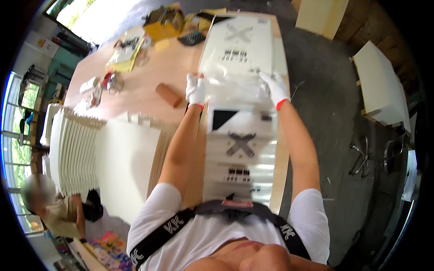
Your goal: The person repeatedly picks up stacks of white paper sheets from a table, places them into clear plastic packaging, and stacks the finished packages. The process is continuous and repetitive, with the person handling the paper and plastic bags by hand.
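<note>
Both my hands wear white gloves with red cuffs. Between them stretches a crinkled sheet of clear plastic film (233, 88), its glare hiding part of what lies below. My left hand (195, 92) is closed on the film's left side, near the table's middle. At the right side, my right hand (275, 89) has its fingers bent around the film's edge, thumb partly hidden. Beyond my hands lies a white printed panel (237, 40) with a dark crossed emblem. Nearer to me is a glossy printed piece (240, 151) with the same emblem and a black corner.
A brown cardboard tube (169, 95) rests left of my left hand. Tall stacks of white boards (129, 151) stand on the left. Farther off are a yellow box (163, 25) and a tape dispenser (114, 84). Another person (63, 214) is at lower left; a white-topped stack (379, 83) stands right.
</note>
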`<act>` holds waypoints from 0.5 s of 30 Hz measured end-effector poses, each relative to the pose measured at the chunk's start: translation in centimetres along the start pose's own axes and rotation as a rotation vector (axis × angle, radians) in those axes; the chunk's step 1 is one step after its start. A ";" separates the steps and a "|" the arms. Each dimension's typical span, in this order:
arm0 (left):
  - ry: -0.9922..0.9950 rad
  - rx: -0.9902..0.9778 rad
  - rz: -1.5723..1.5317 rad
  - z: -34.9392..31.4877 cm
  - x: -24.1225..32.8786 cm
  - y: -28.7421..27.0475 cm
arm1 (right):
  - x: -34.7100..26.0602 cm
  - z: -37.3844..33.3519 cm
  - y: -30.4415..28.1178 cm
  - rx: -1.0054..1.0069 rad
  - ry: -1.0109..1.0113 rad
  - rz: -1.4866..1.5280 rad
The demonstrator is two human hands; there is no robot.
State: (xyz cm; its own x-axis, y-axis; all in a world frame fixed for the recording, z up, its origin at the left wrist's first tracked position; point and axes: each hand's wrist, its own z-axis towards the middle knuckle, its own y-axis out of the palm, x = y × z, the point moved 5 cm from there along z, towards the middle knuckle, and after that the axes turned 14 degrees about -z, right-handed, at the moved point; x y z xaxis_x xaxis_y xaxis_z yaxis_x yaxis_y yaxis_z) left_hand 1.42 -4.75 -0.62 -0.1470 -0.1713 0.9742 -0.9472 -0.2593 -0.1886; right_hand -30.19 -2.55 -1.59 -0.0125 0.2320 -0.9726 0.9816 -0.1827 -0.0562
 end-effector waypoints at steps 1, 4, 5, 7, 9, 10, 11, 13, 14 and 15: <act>0.020 0.107 -0.086 -2.3 1.6 -0.4 | -2.1 -2.8 -0.1 0.014 -0.016 0.022; 0.530 0.181 0.476 -3.9 -2.5 0.7 | -0.5 -7.1 -3.1 -0.085 0.001 0.025; 0.588 0.148 0.662 -5.4 -4.1 -0.9 | 2.7 -9.1 -2.8 -0.149 0.077 0.089; 0.388 -0.006 0.756 -4.8 -9.1 -2.1 | 4.1 -12.7 -3.4 -0.119 0.101 0.097; 0.571 0.033 0.762 -5.6 -10.1 -2.5 | 5.6 -16.9 -4.5 -0.062 0.134 0.109; 0.551 0.070 0.710 -5.5 -10.1 -2.7 | 6.1 -18.6 -4.9 -0.029 0.140 0.122; 0.529 0.105 0.658 -5.4 -10.2 -2.9 | 6.7 -20.4 -5.4 0.004 0.146 0.135; 0.564 0.189 0.736 -5.5 -11.0 -3.7 | 8.3 -24.2 -6.2 0.020 0.230 0.105; 0.566 0.177 0.744 -5.3 -11.2 -4.1 | 9.0 -25.8 -6.3 0.018 0.222 0.166; 0.567 0.171 0.753 -5.1 -11.3 -4.5 | 9.8 -27.5 -6.5 0.032 0.215 0.155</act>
State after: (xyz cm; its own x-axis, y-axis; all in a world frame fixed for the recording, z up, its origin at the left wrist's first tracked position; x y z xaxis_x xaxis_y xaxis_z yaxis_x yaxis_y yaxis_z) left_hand 5.87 3.20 -10.12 -0.8591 0.1239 0.4966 -0.4999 -0.4117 -0.7620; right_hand -31.43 27.16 -4.52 0.1823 0.3962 -0.8999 0.9619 -0.2617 0.0796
